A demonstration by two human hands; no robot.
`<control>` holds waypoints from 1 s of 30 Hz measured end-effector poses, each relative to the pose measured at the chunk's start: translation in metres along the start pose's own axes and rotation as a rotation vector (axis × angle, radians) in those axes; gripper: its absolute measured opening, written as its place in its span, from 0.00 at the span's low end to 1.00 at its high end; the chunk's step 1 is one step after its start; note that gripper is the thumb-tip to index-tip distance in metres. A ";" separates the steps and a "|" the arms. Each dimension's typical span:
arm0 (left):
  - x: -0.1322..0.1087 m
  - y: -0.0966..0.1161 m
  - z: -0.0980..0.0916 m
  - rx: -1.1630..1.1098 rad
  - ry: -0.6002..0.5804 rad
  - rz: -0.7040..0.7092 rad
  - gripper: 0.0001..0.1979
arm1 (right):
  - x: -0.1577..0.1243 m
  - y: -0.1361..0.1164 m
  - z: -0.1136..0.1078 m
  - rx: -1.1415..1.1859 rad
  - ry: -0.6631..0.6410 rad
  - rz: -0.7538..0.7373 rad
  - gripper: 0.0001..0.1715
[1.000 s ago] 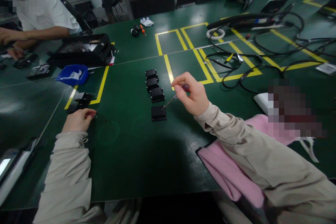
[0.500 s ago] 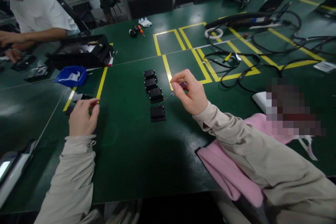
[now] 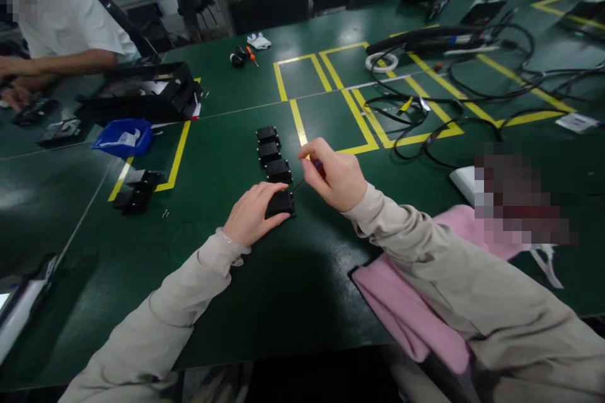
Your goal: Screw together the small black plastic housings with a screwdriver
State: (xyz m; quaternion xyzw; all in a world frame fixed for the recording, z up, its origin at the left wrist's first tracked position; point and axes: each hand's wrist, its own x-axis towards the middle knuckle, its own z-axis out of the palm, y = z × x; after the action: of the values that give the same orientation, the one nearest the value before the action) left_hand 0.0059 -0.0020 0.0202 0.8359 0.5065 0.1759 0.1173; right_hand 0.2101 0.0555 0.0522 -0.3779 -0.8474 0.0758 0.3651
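A small black box (image 3: 280,204) lies on the green table, nearest to me in a column of similar boxes. My left hand (image 3: 258,211) is closed around its left side, thumb at the near edge and fingers over the far edge. My right hand (image 3: 334,175) grips a screwdriver (image 3: 299,184) by its dark handle, mostly hidden in the fingers. The thin shaft slants down left to the far right corner of that box; whether the tip touches cannot be made out. Just beyond are more black boxes (image 3: 269,152) with small bright screws at their corners.
At left lie more black boxes (image 3: 131,199), loose screws (image 3: 165,213), a blue tray (image 3: 121,137) and a black bin (image 3: 142,97). A co-worker's arm (image 3: 70,64) is beyond. Cables (image 3: 425,97) spread at the right, with pink cloth (image 3: 411,315) near my right forearm.
My left hand has moved right from the boxes and screws at left onto the nearest black box. My right hand has shifted slightly down and left, with the screwdriver at the box's corner.
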 end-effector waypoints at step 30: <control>-0.006 0.000 0.016 -0.082 0.063 0.045 0.19 | 0.000 -0.012 0.000 -0.202 -0.095 -0.118 0.22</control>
State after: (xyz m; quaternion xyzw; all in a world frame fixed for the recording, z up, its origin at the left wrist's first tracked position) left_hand 0.0098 -0.0073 0.0042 0.8356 0.4835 0.2254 0.1312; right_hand 0.2032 0.0469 0.0575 -0.3583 -0.8878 -0.0137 0.2884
